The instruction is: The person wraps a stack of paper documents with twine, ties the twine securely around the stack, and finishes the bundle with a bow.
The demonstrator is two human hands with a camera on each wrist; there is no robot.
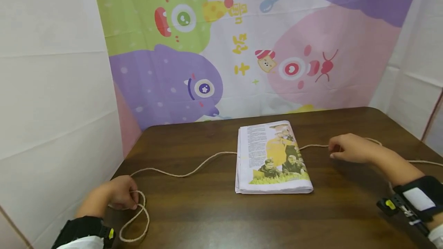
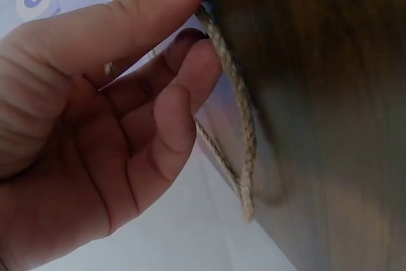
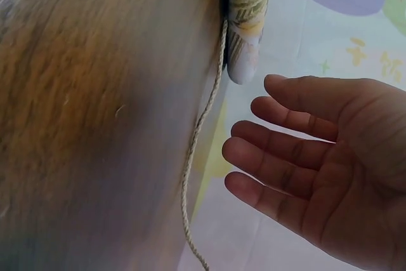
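A folded newspaper [image 1: 268,156] with a printed photo of people lies in the middle of the brown table. A thin braided rope [image 1: 188,173] passes beneath it and comes out on both sides. At the table's left, my left hand [image 1: 122,192] pinches the rope between thumb and fingers, and a loop of it lies beside the hand. In the left wrist view the rope [image 2: 241,103] runs down from the thumb tip. My right hand [image 1: 351,148] hovers over the rope right of the newspaper. Its fingers are loosely bent and hold nothing in the right wrist view, apart from the rope [image 3: 188,176].
The wooden table [image 1: 207,214] has a rounded far right corner. Behind it hangs a cloth backdrop [image 1: 249,95] with cartoon monsters. White cloth walls [image 1: 52,87] close in both sides. More rope [image 1: 425,162] trails off past the right forearm.
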